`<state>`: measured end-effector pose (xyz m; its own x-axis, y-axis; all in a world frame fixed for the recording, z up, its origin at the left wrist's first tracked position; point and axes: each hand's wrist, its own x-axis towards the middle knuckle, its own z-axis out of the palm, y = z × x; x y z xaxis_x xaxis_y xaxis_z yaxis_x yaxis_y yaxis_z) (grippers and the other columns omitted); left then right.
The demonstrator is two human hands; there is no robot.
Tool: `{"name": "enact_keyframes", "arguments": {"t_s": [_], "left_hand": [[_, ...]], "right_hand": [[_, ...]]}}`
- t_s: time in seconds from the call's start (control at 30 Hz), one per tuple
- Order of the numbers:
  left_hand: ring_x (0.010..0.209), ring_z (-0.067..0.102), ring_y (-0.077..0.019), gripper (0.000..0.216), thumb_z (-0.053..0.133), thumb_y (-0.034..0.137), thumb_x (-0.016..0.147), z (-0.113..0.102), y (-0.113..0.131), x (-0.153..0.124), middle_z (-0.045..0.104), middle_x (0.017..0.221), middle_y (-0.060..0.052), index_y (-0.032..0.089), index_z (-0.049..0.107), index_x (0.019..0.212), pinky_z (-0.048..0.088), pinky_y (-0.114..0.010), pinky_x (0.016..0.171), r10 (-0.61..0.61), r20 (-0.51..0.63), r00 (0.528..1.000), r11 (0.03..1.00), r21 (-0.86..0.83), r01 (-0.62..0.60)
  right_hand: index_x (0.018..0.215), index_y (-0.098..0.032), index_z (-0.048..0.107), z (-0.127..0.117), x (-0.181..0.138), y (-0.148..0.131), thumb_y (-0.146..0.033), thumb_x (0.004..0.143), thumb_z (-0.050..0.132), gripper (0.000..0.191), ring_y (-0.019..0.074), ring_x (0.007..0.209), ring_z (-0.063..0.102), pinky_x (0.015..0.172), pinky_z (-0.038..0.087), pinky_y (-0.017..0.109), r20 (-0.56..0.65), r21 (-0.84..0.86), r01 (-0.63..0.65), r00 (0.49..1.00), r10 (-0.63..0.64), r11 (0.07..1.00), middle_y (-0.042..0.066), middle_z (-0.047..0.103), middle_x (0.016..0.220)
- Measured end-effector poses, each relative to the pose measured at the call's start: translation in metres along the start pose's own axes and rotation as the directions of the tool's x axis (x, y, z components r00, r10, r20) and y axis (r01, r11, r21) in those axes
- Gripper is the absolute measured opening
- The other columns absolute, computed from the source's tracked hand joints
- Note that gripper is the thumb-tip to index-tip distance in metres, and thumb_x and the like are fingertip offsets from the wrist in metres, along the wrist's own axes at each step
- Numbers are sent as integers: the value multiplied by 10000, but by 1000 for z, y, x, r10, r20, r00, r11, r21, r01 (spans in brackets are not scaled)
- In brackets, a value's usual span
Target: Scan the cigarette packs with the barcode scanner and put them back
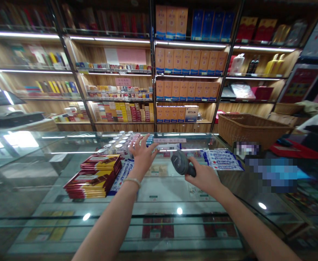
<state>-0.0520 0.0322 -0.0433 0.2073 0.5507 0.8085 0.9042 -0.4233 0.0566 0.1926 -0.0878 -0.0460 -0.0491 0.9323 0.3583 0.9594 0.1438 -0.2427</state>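
Observation:
My left hand (142, 156), with a band at the wrist, pinches the end of a slim white-and-blue packet (169, 146) between thumb and index finger; its other fingers are spread. Dark marks like a barcode show on the packet. In my right hand (202, 175) is a dark grey handheld barcode scanner (180, 163), its head turned towards the packet. Left of my left hand lie a row of blue-and-white packets (123, 175) and stacks of red-and-yellow chocolate packs (93, 177). More blue-and-white packets (222, 160) lie flat beyond my right hand.
Everything rests on a glass display counter (161, 195) with goods under the glass. Several clear-lidded tubs (118, 143) stand behind the chocolate. A wicker basket (251, 128) sits at the right. A dark cable (259, 214) runs by my right arm. Stocked shelves (191, 74) line the wall.

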Motion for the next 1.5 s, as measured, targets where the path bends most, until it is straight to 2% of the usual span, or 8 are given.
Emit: {"name": "enact_keyframes", "arguments": {"t_s": [0.33,0.4,0.5,0.6,0.8,1.2,1.37,1.5], "left_hand": [[1436,364,-395,192,740,367,854,1,0,-1,524,1529,-76,356,774,1043,186,-695,1156,-2,2,1000,1000,6,2],[1434,369,-392,199,739,375,857,1,0,-1,530,1524,-72,363,774,1053,185,-689,1160,2,-3,1000,1000,13,-2],[1433,371,-392,199,732,385,866,0,0,-2,538,1515,-80,364,776,1059,184,-687,1160,8,-5,1000,1000,19,-8],[1435,368,-391,200,734,385,865,-1,1,-1,539,1513,-84,365,776,1059,189,-682,1157,8,-4,1000,1000,13,-8],[1436,370,-391,190,736,382,867,-3,2,-1,527,1525,-81,360,782,1050,185,-682,1166,-1,14,1000,1000,6,1],[1436,384,-376,190,737,381,869,-6,6,1,529,1529,-73,365,779,1053,201,-672,1168,-21,38,999,1000,10,21],[1425,395,-372,188,741,373,864,-5,6,0,518,1546,-58,370,778,1048,201,-672,1165,-15,26,1000,1000,-15,15],[1416,405,-370,181,731,369,871,-3,6,0,523,1539,-60,362,776,1046,221,-660,1158,9,16,1000,1000,-19,-9]], "right_hand": [[1096,-274,682,4,3,6,-390,867,594,271,249,740,722,614,371,284,-23,-29,-25,999,24,999,26,774,825],[1068,-264,684,6,4,8,-364,863,598,244,249,828,727,664,437,296,-44,-10,12,999,-12,1000,33,776,902],[1048,-231,684,11,5,12,-307,821,638,244,276,1151,660,904,513,366,-139,6,147,980,-144,989,88,725,1213],[1037,-205,697,17,6,14,-305,790,695,267,338,1415,453,1132,412,496,-201,-44,222,953,-226,974,136,592,1439],[1012,-212,722,17,2,11,-361,794,734,264,401,1529,252,1218,221,658,-128,-96,211,966,-222,973,142,450,1574],[1059,-215,705,21,-6,7,-456,845,719,323,405,1572,163,1229,106,721,0,-69,299,954,-300,952,141,349,1652],[1169,-210,671,23,-10,13,-623,837,709,532,406,1576,152,1230,83,735,21,-82,359,933,-358,930,159,326,1662],[1461,-236,514,12,-1,19,-714,888,590,749,391,1578,154,1232,108,722,-44,-112,370,926,-376,922,156,292,1680]]}}
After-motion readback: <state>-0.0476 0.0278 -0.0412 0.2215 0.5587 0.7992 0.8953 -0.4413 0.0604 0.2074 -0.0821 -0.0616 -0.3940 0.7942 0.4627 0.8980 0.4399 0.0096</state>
